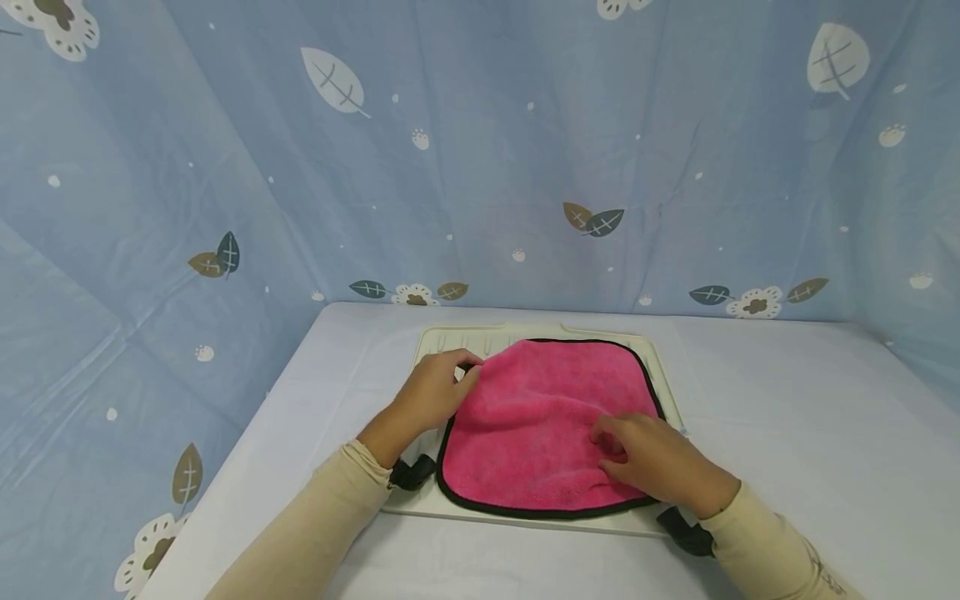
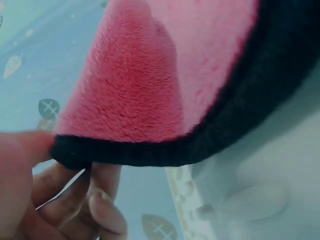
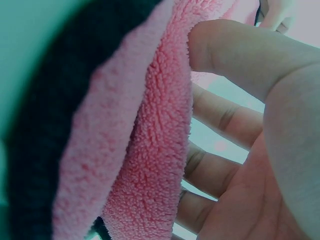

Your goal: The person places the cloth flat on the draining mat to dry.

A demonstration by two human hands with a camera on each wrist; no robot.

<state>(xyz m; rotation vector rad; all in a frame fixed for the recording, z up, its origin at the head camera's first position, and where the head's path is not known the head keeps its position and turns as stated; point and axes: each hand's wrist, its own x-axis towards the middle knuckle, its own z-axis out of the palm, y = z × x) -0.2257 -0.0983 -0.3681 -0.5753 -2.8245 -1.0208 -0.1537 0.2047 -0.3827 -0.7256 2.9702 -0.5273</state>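
Observation:
A fluffy pink cloth (image 1: 540,450) with a black border lies over a cream tray (image 1: 442,337), wrinkled across its middle. At the cloth's left edge my left hand (image 1: 431,392) pinches the border. The left wrist view shows the thumb above the black edging (image 2: 135,152) and the fingers beneath, with that part of the cloth raised. Near the right side, my right hand (image 1: 660,458) holds a fold of the pile between thumb and fingers. In the right wrist view the fold (image 3: 155,145) stands up, the thumb (image 3: 220,47) on the near side and the fingers partly behind it.
The tray stands on a white-covered table (image 1: 787,417). Behind and to the left hangs a blue curtain (image 1: 480,167) printed with leaves and flowers. Black wrist mounts sit under both forearms, the left one (image 1: 412,473) and the right one (image 1: 686,532) near the tray's front.

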